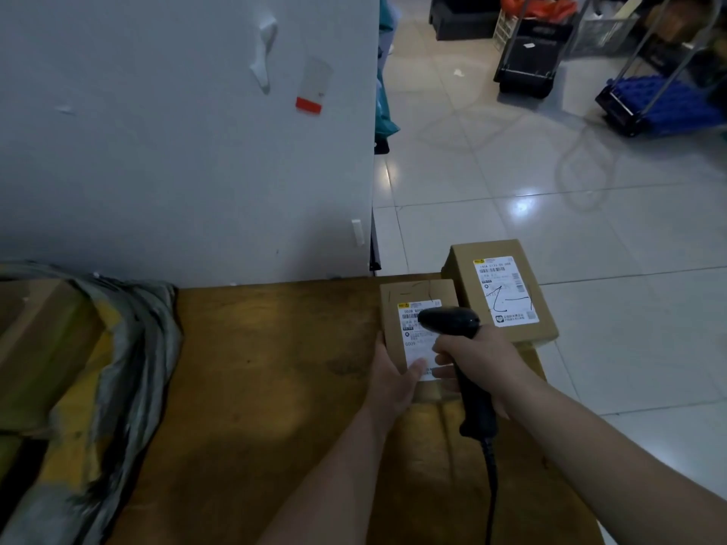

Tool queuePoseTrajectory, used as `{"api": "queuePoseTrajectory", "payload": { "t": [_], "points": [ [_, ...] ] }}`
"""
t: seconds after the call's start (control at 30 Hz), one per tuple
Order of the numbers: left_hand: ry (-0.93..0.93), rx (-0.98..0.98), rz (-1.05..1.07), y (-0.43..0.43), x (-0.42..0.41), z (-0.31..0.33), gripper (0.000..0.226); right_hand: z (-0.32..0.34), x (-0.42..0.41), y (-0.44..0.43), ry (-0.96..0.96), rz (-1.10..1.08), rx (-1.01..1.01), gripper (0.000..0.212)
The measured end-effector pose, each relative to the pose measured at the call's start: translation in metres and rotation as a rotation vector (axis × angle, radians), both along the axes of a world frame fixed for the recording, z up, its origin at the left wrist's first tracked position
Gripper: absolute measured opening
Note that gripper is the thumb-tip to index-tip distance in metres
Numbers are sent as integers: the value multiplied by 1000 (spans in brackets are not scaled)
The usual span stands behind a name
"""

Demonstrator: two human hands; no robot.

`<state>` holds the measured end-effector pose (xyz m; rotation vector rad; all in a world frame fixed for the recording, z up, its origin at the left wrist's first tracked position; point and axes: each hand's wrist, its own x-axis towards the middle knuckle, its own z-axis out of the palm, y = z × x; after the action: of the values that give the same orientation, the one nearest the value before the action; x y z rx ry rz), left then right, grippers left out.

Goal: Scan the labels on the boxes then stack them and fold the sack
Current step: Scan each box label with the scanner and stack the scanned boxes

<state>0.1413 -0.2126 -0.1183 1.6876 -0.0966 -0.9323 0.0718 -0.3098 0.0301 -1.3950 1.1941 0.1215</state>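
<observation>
Two boxes, a near box [393,304] and a far box [507,293], are sitting label up at the far right corner of the table [275,387], just beside each other. The left hand [393,377] is gripping the near box at its left edge, with the thumb lying on the label [417,350]. The right hand [482,361] is clamping the handle of the scanner [452,320]. The scanner head is hovering over the upper part of that label. A cable [491,485] is running down from the handle. The sack [126,348] is lying crumpled on the table's left side, well apart from both boxes, with cardboard showing inside. A white panel [177,151] is standing behind the table.
</observation>
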Motion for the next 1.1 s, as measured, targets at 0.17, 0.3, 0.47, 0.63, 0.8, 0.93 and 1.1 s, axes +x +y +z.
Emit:
{"api": "queuePoseTrajectory", "payload": {
  "t": [0.17,0.3,0.47,0.63,0.8,0.93,1.1],
  "points": [
    [6,-18,-11,0,1,-2,60,2,2,1,-1,-25,40,10],
    [-14,-22,-19,1,0,-5,65,7,0,0,-22,-20,64,14],
    [-3,-23,-54,4,0,2,78,13,-1,1,-35,-9,104,15],
    [8,15,-78,4,1,6,78,16,-1,4,-35,-4,104,14],
    [-2,13,-50,2,2,6,75,17,-2,3,-43,-9,76,13],
    [0,34,-56,2,2,7,78,14,-3,3,-38,9,37,12],
    [27,33,-49,0,5,4,69,-2,-6,-4,17,76,-172,7]
  ]
}}
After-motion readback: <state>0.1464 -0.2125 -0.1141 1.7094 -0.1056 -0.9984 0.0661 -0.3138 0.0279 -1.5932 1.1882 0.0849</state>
